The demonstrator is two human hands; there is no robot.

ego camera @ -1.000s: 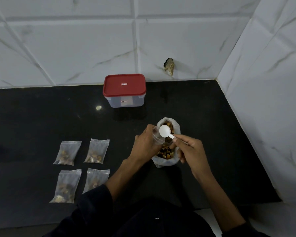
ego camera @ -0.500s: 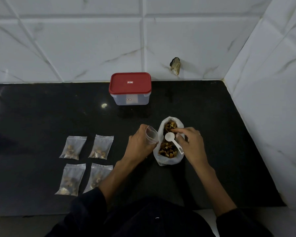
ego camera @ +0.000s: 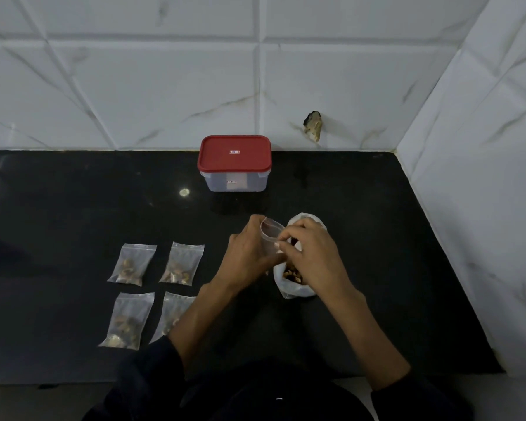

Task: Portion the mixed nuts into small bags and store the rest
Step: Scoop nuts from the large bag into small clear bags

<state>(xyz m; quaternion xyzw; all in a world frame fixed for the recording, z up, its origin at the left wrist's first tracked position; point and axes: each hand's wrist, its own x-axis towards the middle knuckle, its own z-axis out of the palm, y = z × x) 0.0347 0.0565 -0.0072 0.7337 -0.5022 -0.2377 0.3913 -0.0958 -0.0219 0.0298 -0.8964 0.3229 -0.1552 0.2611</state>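
Note:
A small clear zip bag [ego camera: 269, 235] stands upright in my left hand [ego camera: 246, 256], which grips it from the left. My right hand [ego camera: 308, 253] pinches the bag's open rim from the right. Behind and under my right hand lies the large white bag of mixed nuts [ego camera: 292, 281], its mouth open and nuts showing. The white spoon is out of sight. Several filled small bags lie to the left: two in a far row [ego camera: 132, 264] [ego camera: 181, 262] and two in a near row [ego camera: 128, 320] [ego camera: 170, 317].
A clear plastic container with a red lid [ego camera: 234, 161] stands shut at the back of the black counter [ego camera: 73, 208], near the tiled wall. A white tiled side wall [ego camera: 483, 208] bounds the counter on the right. A hole with debris [ego camera: 313, 124] marks the back wall.
My right hand left the spoon in the big bag and moved left to the small bag's rim. My left hand keeps holding the small bag.

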